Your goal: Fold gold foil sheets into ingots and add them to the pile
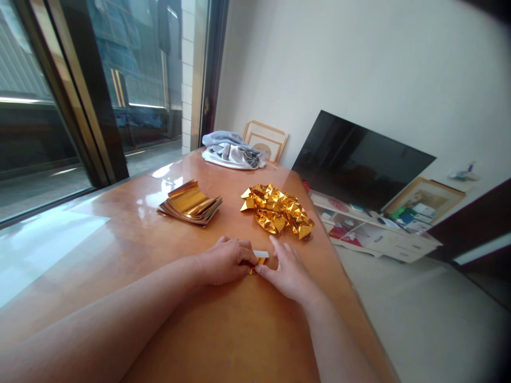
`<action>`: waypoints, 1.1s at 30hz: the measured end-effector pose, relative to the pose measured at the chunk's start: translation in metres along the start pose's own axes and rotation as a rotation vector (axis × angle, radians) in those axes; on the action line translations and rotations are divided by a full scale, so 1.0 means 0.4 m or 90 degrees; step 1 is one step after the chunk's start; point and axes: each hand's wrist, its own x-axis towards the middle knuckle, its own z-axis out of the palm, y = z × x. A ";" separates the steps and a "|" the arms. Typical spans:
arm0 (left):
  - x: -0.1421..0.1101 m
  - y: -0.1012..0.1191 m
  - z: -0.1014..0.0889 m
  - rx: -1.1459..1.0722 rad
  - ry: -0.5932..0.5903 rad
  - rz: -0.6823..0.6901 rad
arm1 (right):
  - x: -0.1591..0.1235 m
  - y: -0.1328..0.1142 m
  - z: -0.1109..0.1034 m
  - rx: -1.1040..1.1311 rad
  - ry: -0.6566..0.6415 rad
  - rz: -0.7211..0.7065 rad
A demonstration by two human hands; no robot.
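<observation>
A small piece of gold foil paper (262,260) with a pale strip along its far edge lies on the table between my hands. My left hand (229,259) is closed over its left side, fingers curled and pressing it down. On the near right, the thumb of my right hand (289,268) touches the paper while the other fingers stretch out, apart. Beyond my left hand sits a stack of gold foil sheets (189,205), its top sheets curling. A heap of folded gold foil pieces (279,208) rests beyond my right hand.
The glossy wooden table (159,330) has its edge on my right. At its far end lies a grey cloth bundle (231,150), near a leaning picture frame (266,137). A television (359,159) and low white cabinet (371,239) stand right; a glass sliding door (131,80) is left.
</observation>
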 end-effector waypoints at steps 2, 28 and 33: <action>-0.001 0.003 -0.003 0.003 -0.004 -0.001 | -0.003 0.000 -0.002 0.000 -0.006 0.000; 0.003 0.009 -0.001 0.006 0.014 -0.010 | -0.011 0.001 -0.010 0.001 -0.018 -0.006; 0.001 0.008 -0.001 0.007 0.018 -0.011 | 0.009 0.012 0.010 0.037 0.028 0.021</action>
